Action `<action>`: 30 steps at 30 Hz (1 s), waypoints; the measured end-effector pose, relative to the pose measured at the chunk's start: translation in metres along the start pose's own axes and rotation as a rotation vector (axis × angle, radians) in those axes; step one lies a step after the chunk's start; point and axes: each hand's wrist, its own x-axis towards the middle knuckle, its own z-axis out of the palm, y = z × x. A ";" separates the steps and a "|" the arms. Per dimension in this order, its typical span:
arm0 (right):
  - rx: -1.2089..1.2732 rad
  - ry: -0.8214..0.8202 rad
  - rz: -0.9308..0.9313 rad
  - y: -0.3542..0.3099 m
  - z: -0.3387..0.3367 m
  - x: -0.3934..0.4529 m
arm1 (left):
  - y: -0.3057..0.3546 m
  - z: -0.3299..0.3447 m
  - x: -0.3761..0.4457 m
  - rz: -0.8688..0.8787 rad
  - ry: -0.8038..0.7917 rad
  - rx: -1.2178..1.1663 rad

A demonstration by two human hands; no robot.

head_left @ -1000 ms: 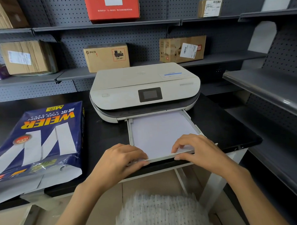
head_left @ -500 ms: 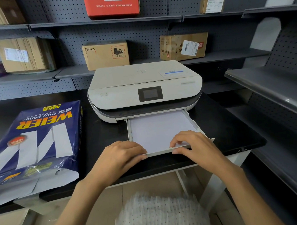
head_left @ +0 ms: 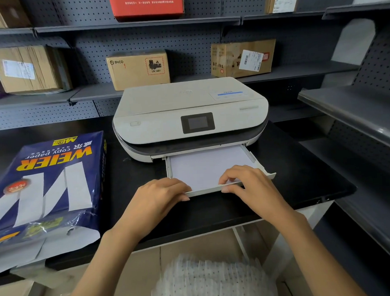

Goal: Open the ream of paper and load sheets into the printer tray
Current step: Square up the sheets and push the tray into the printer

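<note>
A white printer [head_left: 188, 112] stands on the black table [head_left: 303, 188]. Its paper tray [head_left: 250, 155] is partly pulled out at the front and holds a stack of white sheets [head_left: 204, 167]. My left hand [head_left: 156, 198] presses its fingertips against the tray's front left edge. My right hand [head_left: 251, 185] rests on the front right edge, fingers over the sheets and thumb under the lip. The blue ream of copy paper [head_left: 46, 183] lies at the left of the table, its wrapper torn open at the near end.
Grey metal shelves [head_left: 344, 110] run behind the printer and along the right side. Cardboard boxes [head_left: 139, 69] and a red box [head_left: 147, 4] sit on the back shelves. The table's front edge is close to my body.
The tray has slid further into the printer under both hands, so less of the white sheets shows. The ream has not moved.
</note>
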 end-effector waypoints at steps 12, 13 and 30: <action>0.008 0.090 0.019 0.003 0.012 0.020 | 0.001 0.007 0.017 -0.096 0.062 0.064; 0.010 0.100 0.025 0.004 0.013 0.022 | 0.001 0.008 0.019 -0.097 0.070 0.062; 0.038 0.192 0.081 0.010 0.027 0.051 | -0.005 0.018 0.041 -0.333 0.078 0.007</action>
